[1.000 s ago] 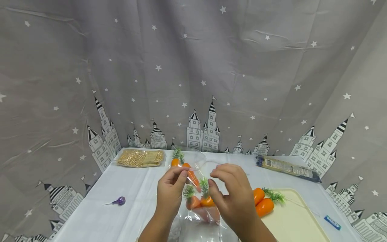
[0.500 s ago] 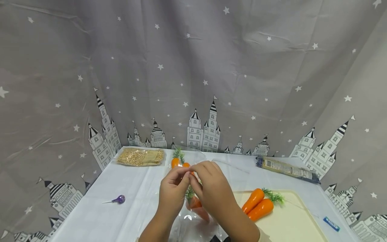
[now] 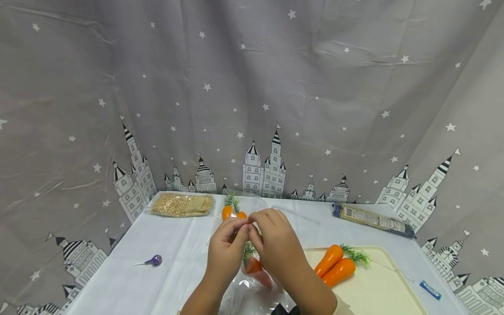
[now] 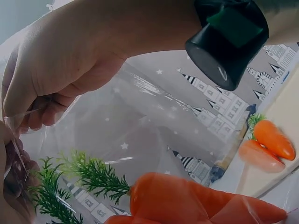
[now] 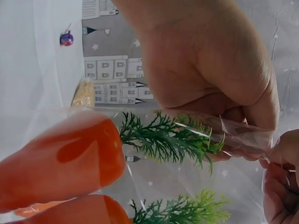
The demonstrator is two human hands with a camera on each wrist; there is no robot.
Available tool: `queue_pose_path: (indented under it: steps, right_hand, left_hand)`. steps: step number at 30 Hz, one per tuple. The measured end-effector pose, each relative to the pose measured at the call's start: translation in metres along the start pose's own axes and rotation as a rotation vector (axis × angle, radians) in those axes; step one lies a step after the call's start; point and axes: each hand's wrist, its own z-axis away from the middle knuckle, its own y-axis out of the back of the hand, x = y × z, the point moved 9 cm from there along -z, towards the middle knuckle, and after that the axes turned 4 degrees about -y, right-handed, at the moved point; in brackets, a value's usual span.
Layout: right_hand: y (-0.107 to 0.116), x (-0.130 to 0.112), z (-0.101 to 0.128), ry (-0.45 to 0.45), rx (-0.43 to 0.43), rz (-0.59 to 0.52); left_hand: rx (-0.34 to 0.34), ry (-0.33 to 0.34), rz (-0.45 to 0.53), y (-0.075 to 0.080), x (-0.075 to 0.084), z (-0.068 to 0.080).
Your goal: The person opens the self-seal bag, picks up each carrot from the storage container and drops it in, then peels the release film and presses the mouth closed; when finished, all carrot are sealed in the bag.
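Over the table's middle, my left hand [image 3: 239, 228] and my right hand [image 3: 255, 227] meet fingertip to fingertip. Both pinch the top edge of a clear plastic bag [image 3: 252, 292] that hangs below them. Inside the bag lie orange toy carrots [image 3: 253, 265] with green tops. The left wrist view shows one bagged carrot [image 4: 187, 200] close up, under the right hand [image 4: 70, 60] that pinches the film. The right wrist view shows the bagged carrots [image 5: 60, 158] and the left hand [image 5: 210, 56] gripping the bag's edge.
Two more carrots [image 3: 334, 265] lie on a cream tray [image 3: 378, 293] at the right. Another carrot [image 3: 228, 211] lies behind the hands. A packet of yellow grains [image 3: 183, 204], a purple lollipop [image 3: 156, 260], a dark long packet [image 3: 372, 217] and a small blue item [image 3: 430, 289] sit on the white table.
My right hand moved left to meet the left hand, bringing the bag's open mouth together. Over the last half second both hands have barely moved.
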Motion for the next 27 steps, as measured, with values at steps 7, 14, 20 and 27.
queue_pose_path:
  steps: [7, 14, 20, 27]
  right_hand:
    - [0.002, -0.001, -0.002, 0.06, 0.029, 0.023]
    - [0.003, -0.001, -0.002, 0.108, 0.055, 0.07]
    - [0.005, -0.003, -0.003, 0.122, 0.054, 0.085]
    - [0.008, -0.007, -0.002, 0.169, 0.065, 0.118]
  left_hand:
    - [-0.017, -0.067, -0.021, -0.003, 0.004, 0.001]
    - [-0.027, -0.108, -0.054, -0.004, 0.008, 0.002]
    - [-0.021, -0.104, -0.087, -0.004, 0.009, 0.004]
    - [-0.019, -0.12, -0.077, -0.006, 0.011, 0.005]
